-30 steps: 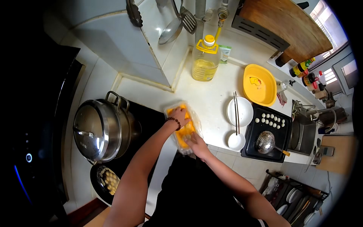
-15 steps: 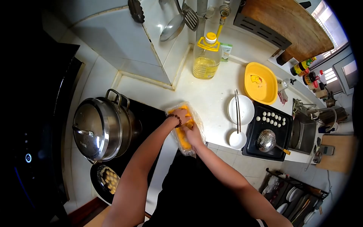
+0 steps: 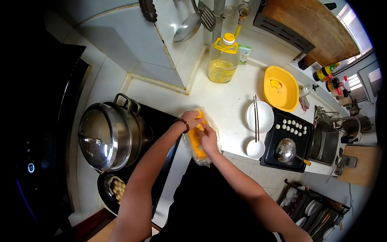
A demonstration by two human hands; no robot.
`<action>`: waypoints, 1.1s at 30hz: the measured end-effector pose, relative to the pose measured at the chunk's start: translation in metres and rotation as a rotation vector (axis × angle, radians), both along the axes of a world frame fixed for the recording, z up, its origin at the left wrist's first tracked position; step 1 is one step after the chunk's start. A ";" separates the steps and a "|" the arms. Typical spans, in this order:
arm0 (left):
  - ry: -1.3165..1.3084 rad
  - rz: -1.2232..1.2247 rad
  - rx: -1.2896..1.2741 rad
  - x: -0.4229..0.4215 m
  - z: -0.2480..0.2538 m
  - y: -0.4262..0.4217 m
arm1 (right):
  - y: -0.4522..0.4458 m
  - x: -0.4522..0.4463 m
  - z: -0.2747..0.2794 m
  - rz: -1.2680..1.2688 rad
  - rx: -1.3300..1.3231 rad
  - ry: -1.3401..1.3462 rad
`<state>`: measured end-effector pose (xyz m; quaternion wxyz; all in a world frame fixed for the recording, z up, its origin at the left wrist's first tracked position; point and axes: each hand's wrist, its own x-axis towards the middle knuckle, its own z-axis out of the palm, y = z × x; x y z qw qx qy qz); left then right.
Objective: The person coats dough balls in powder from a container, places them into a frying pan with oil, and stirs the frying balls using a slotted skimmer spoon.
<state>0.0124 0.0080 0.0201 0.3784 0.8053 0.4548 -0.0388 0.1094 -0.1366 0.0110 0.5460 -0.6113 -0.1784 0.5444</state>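
Observation:
A long tray (image 3: 206,162) lined or wrapped with clear plastic lies at the counter's front edge, beside the black stovetop. Inside is an orange dough-like slab (image 3: 196,146); its exact kind I cannot make out. My left hand (image 3: 191,118), with a dark beaded bracelet at the wrist, is over the tray's far end, fingers bent and closed on the orange stuff. Close beside it, my right hand (image 3: 209,138) reaches in from the right, thumb and fingers pinched on the same slab. The fingertips are partly hidden.
To the left stand a lidded steel pot (image 3: 107,137) and a frying pan (image 3: 115,189) holding round pieces. An oil jug (image 3: 223,64), yellow basin (image 3: 281,88), white bowl (image 3: 266,117) with chopsticks, small bowl (image 3: 255,149) and black baking tray (image 3: 278,158) with white balls and a skimmer are behind and right.
My left hand has drawn back slightly, its fingers bunching nearer the tray's far end. The right hand has shifted a little toward it. The whole view has shifted slightly.

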 end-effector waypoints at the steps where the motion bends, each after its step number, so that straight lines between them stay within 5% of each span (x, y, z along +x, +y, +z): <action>1: -0.026 -0.019 -0.019 -0.004 0.005 0.000 | -0.003 0.004 0.004 0.054 0.006 -0.130; 9: -0.089 -0.174 -0.050 -0.026 0.012 -0.015 | -0.024 0.028 0.046 0.409 -0.096 -0.589; 15: -0.160 -0.053 -0.002 -0.016 0.007 -0.019 | -0.033 0.022 0.000 0.364 -0.172 -0.485; 17: 0.014 -0.121 0.139 -0.008 -0.015 -0.017 | -0.024 0.017 -0.007 0.296 -0.170 -0.248; 21: 0.015 -0.093 0.165 0.005 -0.052 -0.014 | -0.011 0.004 -0.021 0.246 -0.176 -0.252; 30: 0.158 -0.057 -0.164 0.016 -0.054 0.000 | -0.002 -0.004 -0.032 0.154 -0.158 -0.362; 33: 0.075 -0.072 -0.272 0.012 -0.052 0.006 | 0.004 -0.004 -0.030 0.046 -0.206 -0.092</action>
